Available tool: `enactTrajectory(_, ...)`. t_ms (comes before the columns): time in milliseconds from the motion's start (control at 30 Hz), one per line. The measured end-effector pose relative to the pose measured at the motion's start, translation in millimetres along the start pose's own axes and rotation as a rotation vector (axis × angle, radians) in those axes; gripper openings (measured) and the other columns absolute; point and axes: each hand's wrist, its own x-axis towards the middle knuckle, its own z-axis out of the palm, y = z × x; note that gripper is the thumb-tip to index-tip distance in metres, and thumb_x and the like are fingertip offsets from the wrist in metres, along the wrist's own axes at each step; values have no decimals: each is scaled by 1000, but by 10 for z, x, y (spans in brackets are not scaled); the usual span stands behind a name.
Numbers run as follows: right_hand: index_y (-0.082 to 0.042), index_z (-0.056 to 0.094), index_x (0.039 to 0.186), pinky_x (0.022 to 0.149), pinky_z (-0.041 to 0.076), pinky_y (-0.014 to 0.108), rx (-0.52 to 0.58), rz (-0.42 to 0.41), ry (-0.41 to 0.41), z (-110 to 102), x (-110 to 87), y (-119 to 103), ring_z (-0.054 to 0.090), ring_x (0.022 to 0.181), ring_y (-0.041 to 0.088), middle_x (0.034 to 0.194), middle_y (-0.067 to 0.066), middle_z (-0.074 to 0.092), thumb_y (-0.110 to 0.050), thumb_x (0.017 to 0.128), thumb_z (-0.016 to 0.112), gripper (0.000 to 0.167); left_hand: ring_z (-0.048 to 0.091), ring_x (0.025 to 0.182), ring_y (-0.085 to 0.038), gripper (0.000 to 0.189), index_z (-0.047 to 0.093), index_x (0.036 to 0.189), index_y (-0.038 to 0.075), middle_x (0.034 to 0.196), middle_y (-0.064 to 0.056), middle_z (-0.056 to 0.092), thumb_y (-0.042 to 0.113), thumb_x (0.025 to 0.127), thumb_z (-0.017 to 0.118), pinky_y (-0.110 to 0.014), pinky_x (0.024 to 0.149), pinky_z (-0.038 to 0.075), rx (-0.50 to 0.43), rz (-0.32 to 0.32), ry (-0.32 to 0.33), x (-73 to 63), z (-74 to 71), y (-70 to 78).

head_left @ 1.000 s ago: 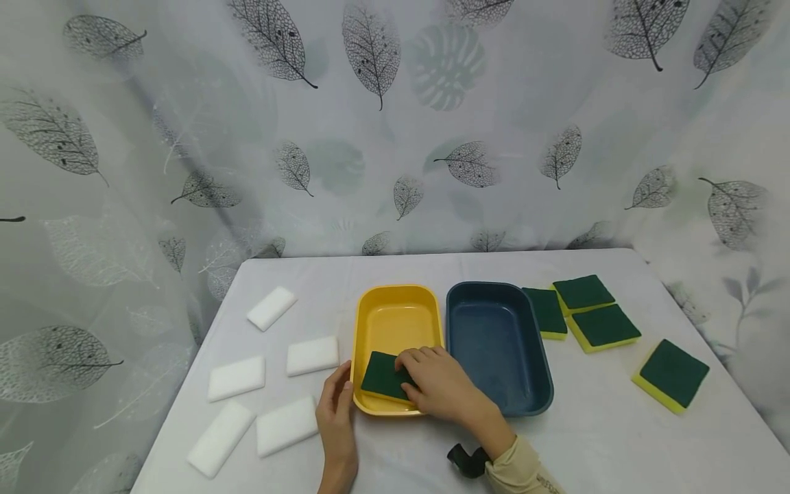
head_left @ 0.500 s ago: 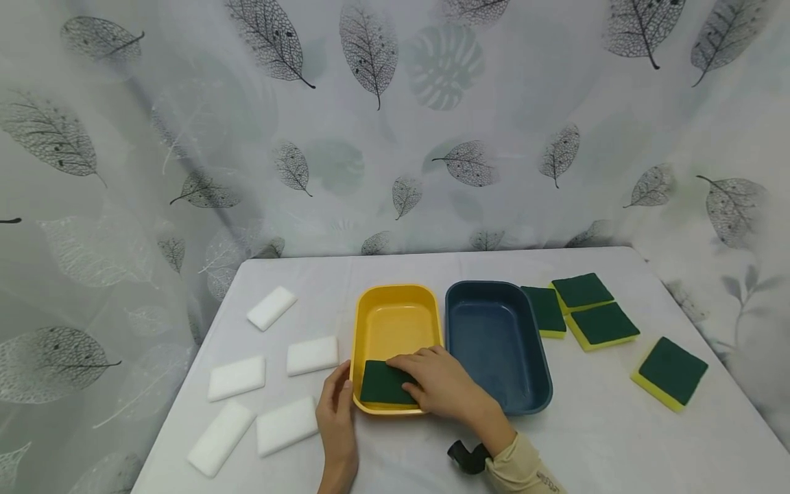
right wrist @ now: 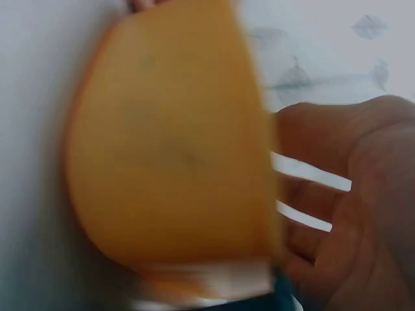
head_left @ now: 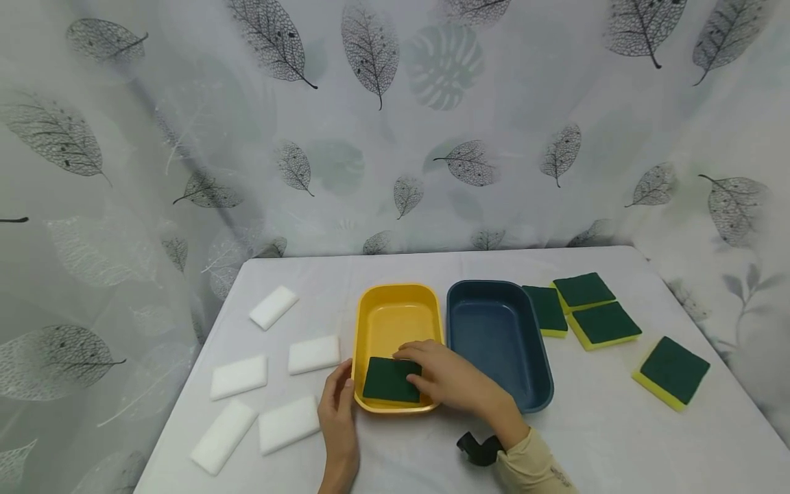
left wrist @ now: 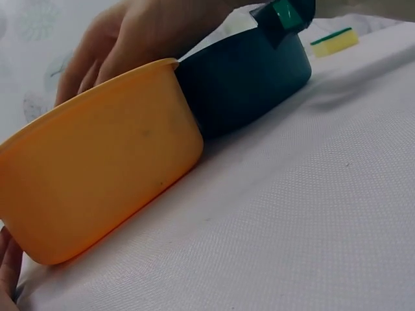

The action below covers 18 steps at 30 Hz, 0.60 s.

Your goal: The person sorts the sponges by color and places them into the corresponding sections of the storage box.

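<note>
Though in tray (head_left: 398, 322), sponge (head_left: 389, 380) between hands (head_left: 338, 412) (head_left: 453, 377)

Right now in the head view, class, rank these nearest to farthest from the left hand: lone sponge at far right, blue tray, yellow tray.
1. Yellow tray, directly beside the left hand.
2. Blue tray, right of the yellow tray.
3. Lone sponge, far right on the table.

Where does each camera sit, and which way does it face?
Head: on the person's head, facing forward and down at a yellow tray, navy tray and scouring sponges; left hand and right hand show.
Left wrist: low, facing the yellow tray's outer wall; left hand's fingers at lower left, right hand above.
Right wrist: close on the yellow tray's outside, blurred; right hand at right.
Shared: both wrist views show both trays.
</note>
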Motion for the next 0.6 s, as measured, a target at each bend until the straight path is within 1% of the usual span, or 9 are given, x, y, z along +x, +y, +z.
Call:
enactTrajectory(100, -19, 61, 144, 115, 49, 49, 142, 21, 14, -124, -55, 28, 56, 138, 22, 147, -2, 61, -22, 105, 65, 39, 55, 130, -2, 36, 59, 145, 17, 145, 3, 61, 29, 111, 51, -5, 104, 44, 6, -8, -3, -1, 2, 3)
enactTrajectory(200, -20, 60, 143, 109, 53, 50, 224, 20, 38, -233, -113, 67, 61, 130, 25, 144, 1, 64, -22, 105, 64, 39, 54, 130, -2, 37, 58, 145, 17, 145, 4, 60, 30, 111, 51, -5, 104, 44, 6, -17, -6, -6, 6, 5)
enactTrajectory(300, -22, 60, 143, 104, 56, 49, 247, 8, 60, -305, -160, 126, 63, 124, 28, 140, 2, 66, -21, 105, 64, 38, 55, 130, -2, 37, 58, 145, 17, 146, 3, 60, 30, 111, 50, -5, 104, 44, 2, -17, -6, -10, 9, 10)
enactTrajectory(400, -25, 60, 142, 104, 56, 48, 256, 8, 86, -365, -207, 187, 64, 123, 27, 138, -1, 67, -21, 104, 65, 38, 55, 130, -2, 36, 59, 145, 18, 145, 3, 60, 30, 111, 50, -5, 104, 44, 1, -14, -4, -11, 9, 15)
enactTrajectory(500, -27, 60, 142, 104, 55, 51, 277, 17, 122, -432, -264, 255, 64, 122, 25, 139, -3, 67, -22, 105, 64, 38, 55, 129, -2, 35, 60, 144, 20, 145, 4, 61, 29, 111, 51, -5, 104, 44, 5, -15, 0, -13, 6, 13)
enactTrajectory(600, -25, 61, 142, 106, 54, 55, 300, 32, 167, -516, -337, 325, 65, 124, 24, 141, -1, 66, -22, 105, 64, 37, 55, 129, -1, 35, 59, 144, 20, 145, 3, 61, 30, 111, 51, -4, 104, 43, 12, -14, 0, -15, 7, 20)
